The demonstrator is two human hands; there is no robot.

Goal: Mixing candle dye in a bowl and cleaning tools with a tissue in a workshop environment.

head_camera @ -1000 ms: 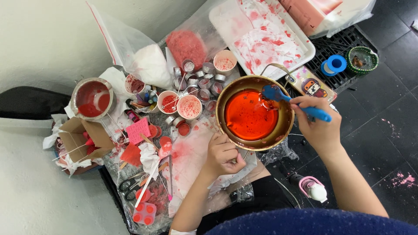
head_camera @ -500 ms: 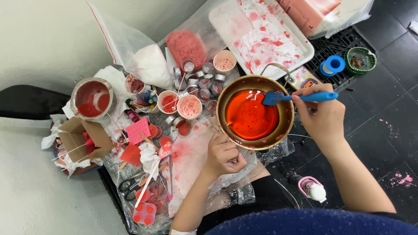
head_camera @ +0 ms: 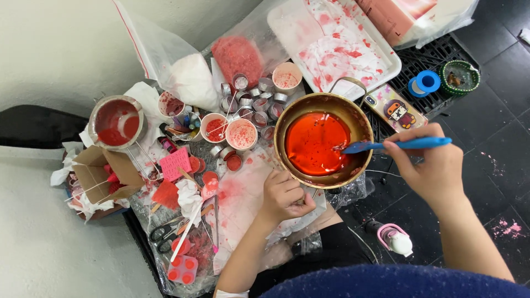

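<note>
Nearest the wearer, the left hand (head_camera: 284, 194) is seen curled closed against the near rim of the round brass-coloured metal pot (head_camera: 323, 138), apparently bracing it; whether a handle is gripped cannot be told. The right hand (head_camera: 433, 165) is closed around the long blue-handled spatula (head_camera: 395, 145), whose tip is dipped into the red melted liquid (head_camera: 316, 142) that fills the pot. Just left of the pot, 2 small paper cups (head_camera: 241, 134) of red granules and a cluster of small metal tins (head_camera: 259, 94) are set. Farther off, a white stained tray (head_camera: 337, 44) lies. A spill could be caused if the pot were tipped or stirred too hard, and the patterned phone (head_camera: 393, 107) beside it could be splashed.
</note>
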